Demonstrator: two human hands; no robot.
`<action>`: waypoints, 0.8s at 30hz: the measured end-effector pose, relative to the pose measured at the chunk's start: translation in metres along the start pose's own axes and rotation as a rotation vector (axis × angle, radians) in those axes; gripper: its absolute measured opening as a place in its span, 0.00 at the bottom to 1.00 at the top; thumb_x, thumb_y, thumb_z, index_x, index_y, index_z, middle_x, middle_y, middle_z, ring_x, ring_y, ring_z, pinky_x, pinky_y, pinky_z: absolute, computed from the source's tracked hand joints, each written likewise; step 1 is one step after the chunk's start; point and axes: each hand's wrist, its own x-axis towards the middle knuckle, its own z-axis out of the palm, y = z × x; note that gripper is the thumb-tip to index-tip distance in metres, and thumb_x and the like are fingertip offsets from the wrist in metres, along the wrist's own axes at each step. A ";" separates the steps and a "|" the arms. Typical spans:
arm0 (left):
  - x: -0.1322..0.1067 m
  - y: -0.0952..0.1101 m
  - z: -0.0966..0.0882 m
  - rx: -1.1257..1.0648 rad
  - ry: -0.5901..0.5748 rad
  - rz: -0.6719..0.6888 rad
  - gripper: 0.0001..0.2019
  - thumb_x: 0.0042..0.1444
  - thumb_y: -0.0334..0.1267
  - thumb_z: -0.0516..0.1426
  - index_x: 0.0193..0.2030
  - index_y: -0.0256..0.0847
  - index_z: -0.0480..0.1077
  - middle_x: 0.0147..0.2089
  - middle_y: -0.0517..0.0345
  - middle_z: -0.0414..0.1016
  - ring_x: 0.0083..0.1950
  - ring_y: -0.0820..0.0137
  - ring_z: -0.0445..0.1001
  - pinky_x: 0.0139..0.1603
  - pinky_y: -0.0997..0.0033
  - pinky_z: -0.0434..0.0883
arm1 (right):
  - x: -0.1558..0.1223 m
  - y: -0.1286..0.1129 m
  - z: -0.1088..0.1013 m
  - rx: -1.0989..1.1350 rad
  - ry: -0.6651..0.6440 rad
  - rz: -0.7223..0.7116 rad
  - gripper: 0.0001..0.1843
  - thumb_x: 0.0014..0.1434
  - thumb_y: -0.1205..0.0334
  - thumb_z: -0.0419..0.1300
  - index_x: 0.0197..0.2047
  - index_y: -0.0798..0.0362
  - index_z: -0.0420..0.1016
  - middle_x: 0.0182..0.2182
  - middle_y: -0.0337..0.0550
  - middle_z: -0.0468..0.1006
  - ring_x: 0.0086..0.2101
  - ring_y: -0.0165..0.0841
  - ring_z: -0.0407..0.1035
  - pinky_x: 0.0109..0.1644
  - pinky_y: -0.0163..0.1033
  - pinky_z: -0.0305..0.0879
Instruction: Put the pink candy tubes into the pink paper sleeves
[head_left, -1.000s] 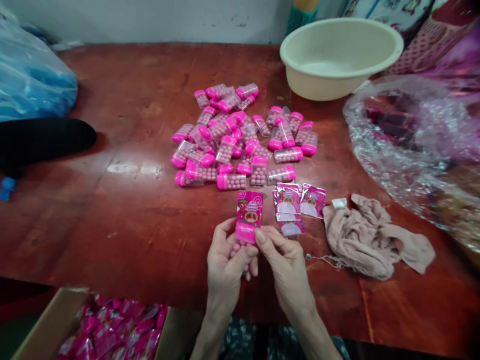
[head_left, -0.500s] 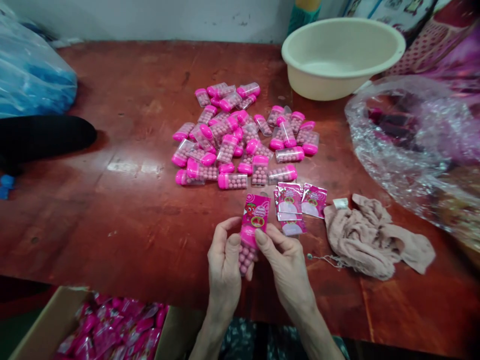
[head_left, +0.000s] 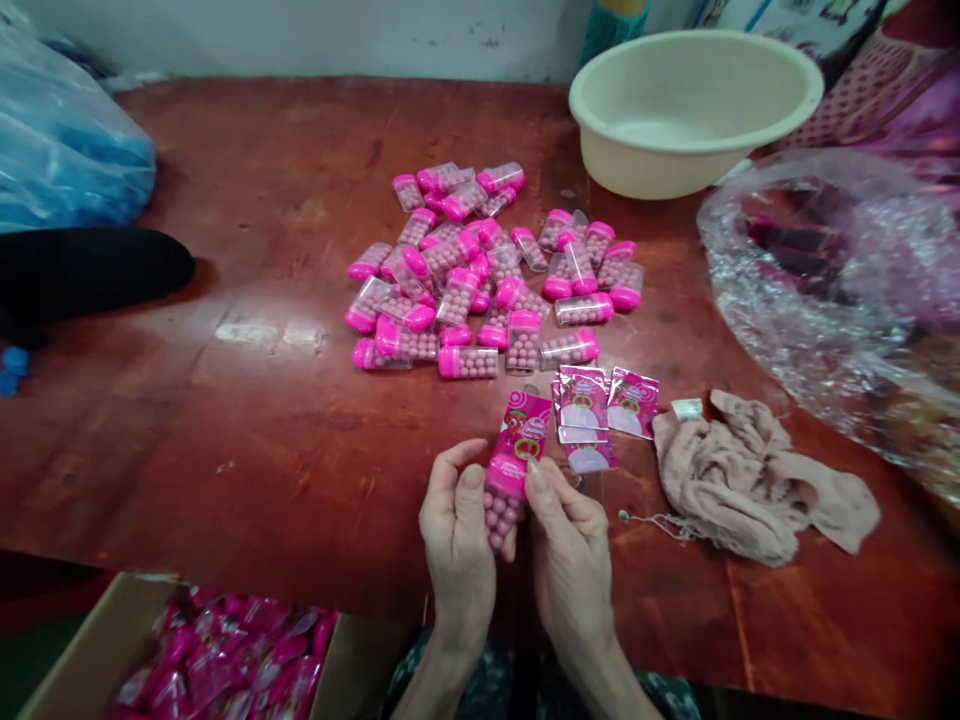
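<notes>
A small clear container of pink candy balls (head_left: 500, 514) with a pink cap is held upright, slightly tilted, between my hands. Over its cap sits a pink printed sleeve (head_left: 523, 428) with a strawberry picture, standing up above the cap. My left hand (head_left: 459, 530) is closed around the container's left side, thumb in front. On the right, my right hand (head_left: 574, 545) pinches the sleeve's lower edge by the cap; its other fingers are partly hidden. Just beyond lie flat printed sleeves (head_left: 584, 402) and a pile of similar candy containers (head_left: 459, 293).
A crumpled beige cloth (head_left: 739, 480) lies to the right, near clear plastic wrapping (head_left: 780, 290). At the back right stands a cream basin (head_left: 667, 165). Below the table's left front edge is a cardboard box (head_left: 94, 650) of pink packs. A blue-filled bag (head_left: 75, 150) sits at left.
Both hands and the container have shifted slightly right in view, and the container leans more to the right. My right thumb has moved from the sleeve's front to its lower right edge.
</notes>
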 end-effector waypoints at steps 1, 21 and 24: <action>0.000 -0.001 0.000 -0.012 0.007 -0.009 0.11 0.57 0.46 0.54 0.41 0.41 0.66 0.15 0.69 0.62 0.12 0.78 0.57 0.11 0.81 0.58 | 0.000 0.000 0.000 0.012 0.011 0.000 0.10 0.57 0.57 0.61 0.27 0.52 0.77 0.26 0.37 0.69 0.28 0.29 0.63 0.34 0.34 0.63; -0.004 0.004 -0.001 0.087 0.155 -0.011 0.12 0.57 0.47 0.53 0.37 0.41 0.70 0.30 0.61 0.74 0.29 0.73 0.71 0.31 0.77 0.69 | -0.014 0.011 0.008 -0.402 0.074 -0.322 0.13 0.64 0.64 0.51 0.31 0.50 0.74 0.32 0.40 0.71 0.35 0.32 0.64 0.40 0.38 0.62; 0.000 0.002 -0.003 -0.007 0.168 0.038 0.13 0.55 0.49 0.55 0.38 0.41 0.69 0.28 0.62 0.73 0.26 0.75 0.70 0.27 0.79 0.68 | -0.009 0.015 0.004 -0.428 0.015 -0.379 0.11 0.63 0.66 0.53 0.35 0.49 0.77 0.34 0.40 0.72 0.37 0.33 0.66 0.42 0.39 0.63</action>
